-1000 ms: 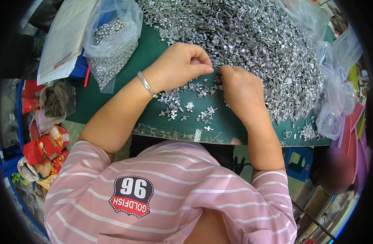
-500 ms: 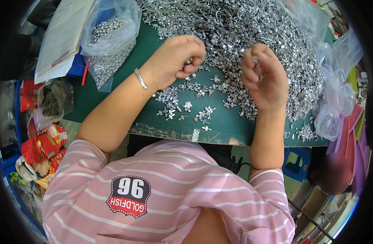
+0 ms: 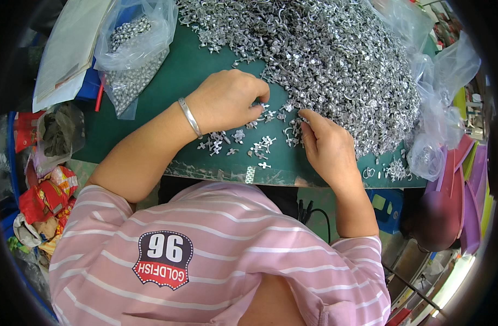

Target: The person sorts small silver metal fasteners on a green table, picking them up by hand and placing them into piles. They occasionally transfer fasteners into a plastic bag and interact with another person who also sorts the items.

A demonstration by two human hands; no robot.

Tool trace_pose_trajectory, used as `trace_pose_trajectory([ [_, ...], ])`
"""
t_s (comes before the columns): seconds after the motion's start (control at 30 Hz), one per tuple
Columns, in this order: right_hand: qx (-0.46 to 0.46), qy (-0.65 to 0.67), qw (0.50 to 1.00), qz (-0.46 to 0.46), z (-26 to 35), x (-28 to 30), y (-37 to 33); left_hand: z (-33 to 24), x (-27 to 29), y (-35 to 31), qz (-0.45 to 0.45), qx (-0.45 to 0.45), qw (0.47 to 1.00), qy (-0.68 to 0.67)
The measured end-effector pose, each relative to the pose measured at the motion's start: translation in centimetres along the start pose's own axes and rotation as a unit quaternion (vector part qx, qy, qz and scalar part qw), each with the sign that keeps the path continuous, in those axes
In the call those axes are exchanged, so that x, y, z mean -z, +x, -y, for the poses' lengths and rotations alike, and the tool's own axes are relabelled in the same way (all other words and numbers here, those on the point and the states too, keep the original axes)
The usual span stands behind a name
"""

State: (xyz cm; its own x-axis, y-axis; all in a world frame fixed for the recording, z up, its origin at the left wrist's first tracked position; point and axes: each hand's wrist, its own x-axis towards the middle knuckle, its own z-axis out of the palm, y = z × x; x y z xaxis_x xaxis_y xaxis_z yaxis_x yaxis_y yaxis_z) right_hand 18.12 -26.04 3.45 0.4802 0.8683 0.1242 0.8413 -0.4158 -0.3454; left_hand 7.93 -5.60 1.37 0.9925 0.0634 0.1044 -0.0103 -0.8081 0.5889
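Observation:
My left hand (image 3: 227,101), with a silver bangle (image 3: 189,118) on its wrist, is low over the green table. Its fingers are curled, thumb and forefinger close together at a loose group of small silver-coloured metal pieces (image 3: 263,145), some cross-shaped. Whatever they pinch is hidden. To its right, my right hand (image 3: 331,145) rests at the near edge of a large heap of similar metal pieces (image 3: 341,70). Its thumb and forefinger come together at the heap's edge; I cannot make out what is between them. The left palm covers part of the loose group.
A clear bag of silver beads (image 3: 130,73) stands at the left beside papers (image 3: 69,49) and a red pen (image 3: 100,93). Crumpled clear plastic bags (image 3: 436,117) line the heap's right side. A small cluster of pieces (image 3: 396,170) lies near the table's front right edge (image 3: 368,185).
Both hands have come down and nearer to me; the right has moved left, off the heap toward its edge. The hands are closer together. The whole view has shifted slightly.

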Motion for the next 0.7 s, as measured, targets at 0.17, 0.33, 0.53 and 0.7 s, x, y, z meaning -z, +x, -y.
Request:
trace_pose_trajectory([
  [0.17,0.070,0.079,0.994,-0.026,0.2,-1.2,-0.5,0.1,0.0,0.0,0.011,0.011,1.000,0.019],
  [0.33,0.044,-0.031,0.995,-0.082,-0.6,-1.0,1.8,0.1,0.3,0.1,-0.018,0.018,0.999,-0.029],
  [0.53,0.031,-0.047,0.997,-0.044,0.2,-1.3,1.8,0.5,0.5,0.1,-0.031,0.016,0.999,-0.040],
  [0.7,0.010,-0.015,1.000,0.010,0.2,-0.9,1.7,0.3,0.5,-0.2,0.030,-0.008,0.999,-0.015],
])
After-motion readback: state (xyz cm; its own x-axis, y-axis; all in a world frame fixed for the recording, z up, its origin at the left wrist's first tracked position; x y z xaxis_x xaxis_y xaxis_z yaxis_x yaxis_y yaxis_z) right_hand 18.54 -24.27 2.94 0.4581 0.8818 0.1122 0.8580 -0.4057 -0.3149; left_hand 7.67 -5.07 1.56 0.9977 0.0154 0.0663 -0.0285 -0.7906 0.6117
